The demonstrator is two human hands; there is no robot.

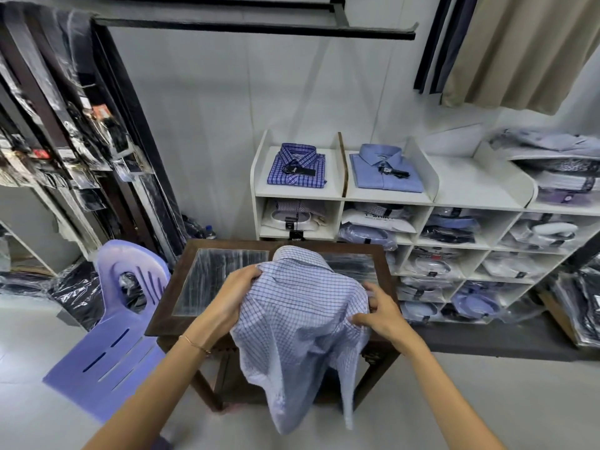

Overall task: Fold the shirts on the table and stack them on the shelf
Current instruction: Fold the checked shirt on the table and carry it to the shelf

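A light blue checked shirt [302,313] lies back-up over the small dark wooden table [168,306], its collar toward the far edge and its lower part hanging off the near edge. My left hand [235,295] grips the shirt's left shoulder, fingers curled into the cloth. My right hand [378,311] pinches the cloth at the shirt's right side. On top of the white shelf unit [480,190] behind the table lie a folded blue plaid shirt [297,167] and a folded plain blue shirt [384,170].
A lilac plastic chair [110,326] stands left of the table. The shelf's cubbies hold bagged shirts [448,225]. Bagged garments [65,118] hang on a rack at the left. More packed shirts [565,170] pile at the right. A beige curtain [526,50] hangs top right.
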